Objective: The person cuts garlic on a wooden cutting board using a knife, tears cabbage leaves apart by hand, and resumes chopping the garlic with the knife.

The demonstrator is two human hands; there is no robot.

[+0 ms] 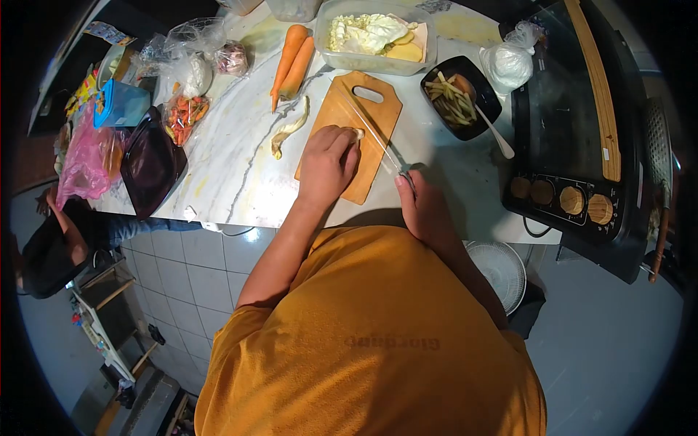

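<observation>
The person's left hand (331, 156) lies over the wooden cutting board (378, 174), its fingers curled in close together and their tips holding a small pale piece (359, 134) against the board, near the knife; most of that piece is hidden by the fingers, so what it is cannot be told. The right hand (423, 200) is closed around the handle of the knife (369, 127), whose blade slants across the board, away from the person and to the left, just beside the pale piece; whether the edge touches it is unclear. The board lies at a tilt on the marbled countertop (240, 167). Left of it rests a limp, yellowish strip (291, 131), with carrots (289, 62) lying side by side beyond. Behind the board stands a clear container (371, 65) with pale leaves and yellow slices inside. To the right, a black bowl (465, 133) holds cut strips and a spoon (502, 142), its handle reaching over the rim; a knotted plastic bag (507, 67) with white contents sits just beyond, beside a dark appliance (552, 138) with wooden knobs.
</observation>
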